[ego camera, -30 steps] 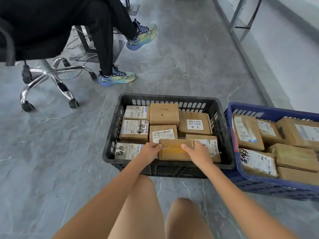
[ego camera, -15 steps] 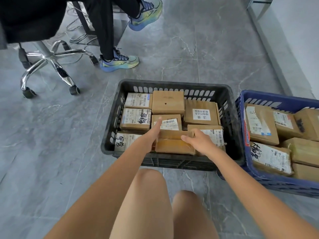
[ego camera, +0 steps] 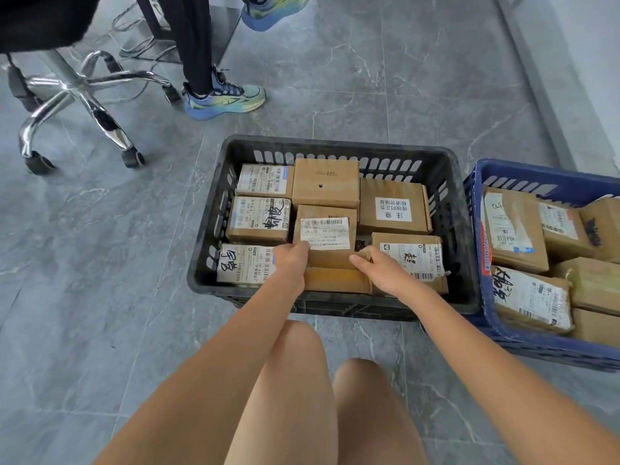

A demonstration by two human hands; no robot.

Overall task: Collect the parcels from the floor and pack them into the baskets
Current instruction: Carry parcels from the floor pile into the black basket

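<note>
gripping a brown parcel point(ego camera: 335, 278) from both ends, left hand point(ego camera: 291, 263) and right hand point(ego camera: 385, 273) curl round it. it sits low in the black basket point(ego camera: 335, 147).

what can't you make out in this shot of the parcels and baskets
All in the head view:
- Plain brown parcel at the black basket's near wall: its ends are covered by the left hand and right hand.
- Blue basket: cut off by the right edge, so its parcel count is unknown.
- Lower layers in both baskets: hidden under the top parcels.
- Label print: too small to read.
- Seated person's leg: cut off at the top edge.
</note>
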